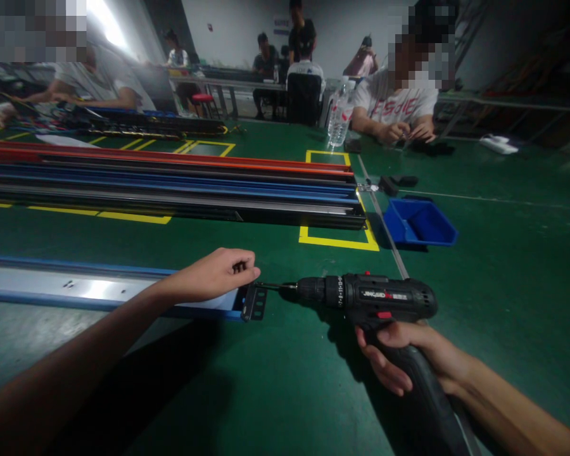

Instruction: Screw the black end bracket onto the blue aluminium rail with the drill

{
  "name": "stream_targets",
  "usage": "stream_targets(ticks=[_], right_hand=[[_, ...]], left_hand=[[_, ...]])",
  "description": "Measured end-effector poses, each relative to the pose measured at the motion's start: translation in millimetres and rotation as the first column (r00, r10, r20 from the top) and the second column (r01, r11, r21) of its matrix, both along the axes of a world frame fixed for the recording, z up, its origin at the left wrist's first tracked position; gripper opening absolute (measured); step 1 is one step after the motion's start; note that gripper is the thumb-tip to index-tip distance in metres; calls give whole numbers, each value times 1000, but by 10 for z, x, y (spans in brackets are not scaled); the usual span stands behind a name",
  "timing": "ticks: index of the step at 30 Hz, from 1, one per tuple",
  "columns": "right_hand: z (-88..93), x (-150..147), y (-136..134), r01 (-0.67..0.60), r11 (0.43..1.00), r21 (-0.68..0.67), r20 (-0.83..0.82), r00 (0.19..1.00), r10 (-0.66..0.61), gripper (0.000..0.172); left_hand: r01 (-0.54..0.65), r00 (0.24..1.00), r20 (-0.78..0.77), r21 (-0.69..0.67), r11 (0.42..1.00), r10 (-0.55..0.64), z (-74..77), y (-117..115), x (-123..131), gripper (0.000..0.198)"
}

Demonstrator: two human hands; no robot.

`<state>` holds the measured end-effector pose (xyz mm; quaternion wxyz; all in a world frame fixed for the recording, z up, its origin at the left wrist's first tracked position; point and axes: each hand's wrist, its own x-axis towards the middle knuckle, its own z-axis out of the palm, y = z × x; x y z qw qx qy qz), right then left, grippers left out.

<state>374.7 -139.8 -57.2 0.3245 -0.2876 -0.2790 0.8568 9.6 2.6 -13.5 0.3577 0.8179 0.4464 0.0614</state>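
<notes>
My right hand (394, 354) is wrapped round the handle of a black cordless drill (384, 296). The drill lies level, and its long thin bit (278, 287) points left to the black end bracket (254, 303) of a blue-edged metal rail (95, 286). Whether the tip touches a screw is too small to tell. My left hand (225, 272) rests over the rail's right end, just above the bracket. Its fingers are curled closed, with something small and dark between them that I cannot make out.
Several long red, blue and black rails (180, 187) lie side by side beyond the work. A blue bin (418, 221) and small black pieces (396, 183) sit to the right. Plastic bottles (339, 117) stand near a person (394, 107) opposite. Cables (147, 123) lie far left.
</notes>
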Motion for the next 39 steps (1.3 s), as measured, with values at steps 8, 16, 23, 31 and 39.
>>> stream_targets(ticks=[8,16,23,31,39], right_hand=[[-1,-8,4,2,1000,4,-10,1000,-2,26],[-16,2,2,-2,1000,-3,-19,1000,2,28],[-30,13,17,-25,1000,16,-64,998,26,30],[-27,28,19,-34,999,42,-64,997,37,29],[-10,46,10,-12,1000,14,-1,1000,12,33]], left_hand=[[-4,1000,3,-6,1000,4,14,-7,17,41],[-3,1000,12,14,1000,3,-17,15,9,43],[-3,1000,6,2,1000,3,1,1,9,42],[-7,1000,-3,23,1000,7,0,1,8,43],[27,1000,3,41,999,-27,-5,-12,-10,46]])
